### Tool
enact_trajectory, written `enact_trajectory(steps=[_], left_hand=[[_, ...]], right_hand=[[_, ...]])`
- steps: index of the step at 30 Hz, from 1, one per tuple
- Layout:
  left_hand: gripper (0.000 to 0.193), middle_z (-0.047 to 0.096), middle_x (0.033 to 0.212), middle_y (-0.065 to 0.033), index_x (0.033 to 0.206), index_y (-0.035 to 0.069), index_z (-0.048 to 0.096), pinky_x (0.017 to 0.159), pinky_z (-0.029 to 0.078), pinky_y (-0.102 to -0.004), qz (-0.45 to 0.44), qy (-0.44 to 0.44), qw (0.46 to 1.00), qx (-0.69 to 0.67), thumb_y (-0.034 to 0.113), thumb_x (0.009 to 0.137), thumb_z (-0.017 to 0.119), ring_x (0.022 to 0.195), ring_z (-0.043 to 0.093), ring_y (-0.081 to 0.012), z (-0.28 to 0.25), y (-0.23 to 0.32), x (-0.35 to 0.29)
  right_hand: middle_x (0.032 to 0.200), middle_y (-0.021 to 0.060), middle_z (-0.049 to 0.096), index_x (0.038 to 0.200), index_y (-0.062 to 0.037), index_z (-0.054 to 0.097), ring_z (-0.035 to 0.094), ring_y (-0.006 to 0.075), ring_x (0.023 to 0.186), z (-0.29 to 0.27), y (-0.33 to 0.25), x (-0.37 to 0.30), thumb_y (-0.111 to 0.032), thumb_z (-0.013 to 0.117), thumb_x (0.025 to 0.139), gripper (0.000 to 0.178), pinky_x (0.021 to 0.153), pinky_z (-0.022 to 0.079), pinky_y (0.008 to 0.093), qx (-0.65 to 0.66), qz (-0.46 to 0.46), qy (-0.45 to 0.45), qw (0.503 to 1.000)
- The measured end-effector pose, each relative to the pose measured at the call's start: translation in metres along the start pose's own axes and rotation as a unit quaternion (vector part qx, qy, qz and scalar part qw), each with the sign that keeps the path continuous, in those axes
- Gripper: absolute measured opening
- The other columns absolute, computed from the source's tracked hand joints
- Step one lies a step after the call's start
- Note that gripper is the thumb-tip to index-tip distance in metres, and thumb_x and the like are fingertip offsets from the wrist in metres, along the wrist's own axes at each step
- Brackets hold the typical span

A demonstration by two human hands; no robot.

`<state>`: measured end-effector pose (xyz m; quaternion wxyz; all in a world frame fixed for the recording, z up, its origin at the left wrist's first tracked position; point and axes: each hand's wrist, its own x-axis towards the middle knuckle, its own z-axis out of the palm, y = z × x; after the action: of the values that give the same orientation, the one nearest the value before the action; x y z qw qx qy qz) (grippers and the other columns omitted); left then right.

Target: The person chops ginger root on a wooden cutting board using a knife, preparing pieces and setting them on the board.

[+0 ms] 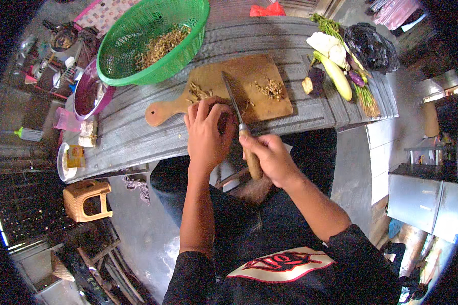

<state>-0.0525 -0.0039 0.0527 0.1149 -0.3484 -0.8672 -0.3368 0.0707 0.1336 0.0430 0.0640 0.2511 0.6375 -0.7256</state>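
Note:
My right hand (272, 158) grips a kitchen knife (233, 99) by its wooden handle, the blade pointing away from me over the wooden cutting board (213, 76). Left of the blade, my left hand (208, 129) is closed, its fingers curled down on thin brown strips at the board's near side. Some of these brown strips (198, 93) stick out beyond its knuckles; what lies under the fingers is hidden. To the right of the blade rests a small heap of chopped brown pieces (269, 89). A few crumbs lie near the blade.
A green plastic basket (122, 51) with a chopped brown heap (163, 47) stands at the far left, beside a purple basin (79, 99). At right lie a cauliflower (326, 47), a pale long vegetable (336, 76), an eggplant piece (315, 80) and a black plastic bag (371, 48).

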Motion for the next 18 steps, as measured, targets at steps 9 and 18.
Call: enact_trajectory(steps=[9,18], left_hand=[[0.022,0.064,0.123,-0.0074,0.104,0.009,0.072,0.102,0.041,-0.0476,-0.003,0.015,0.999,-0.036,0.013,0.083,0.079,0.118,0.053,-0.0353,0.000,-0.004,0.000],[0.023,0.065,0.123,-0.0058,0.101,0.012,0.075,0.100,0.043,-0.0471,-0.005,0.051,0.998,-0.045,0.010,0.078,0.080,0.118,0.054,-0.0345,0.002,-0.006,-0.005]], right_hand=[[0.076,0.0014,0.066,0.082,-0.0041,0.070,0.059,0.0094,0.066,0.007,-0.007,-0.010,-0.042,0.070,0.102,0.043,0.062,0.046,0.0274,0.052,0.013,0.001,0.999],[0.072,0.0004,0.062,0.082,-0.0061,0.067,0.057,0.0094,0.062,0.004,-0.007,-0.010,-0.043,0.069,0.103,0.042,0.056,0.046,0.0276,0.081,0.013,-0.018,0.996]])
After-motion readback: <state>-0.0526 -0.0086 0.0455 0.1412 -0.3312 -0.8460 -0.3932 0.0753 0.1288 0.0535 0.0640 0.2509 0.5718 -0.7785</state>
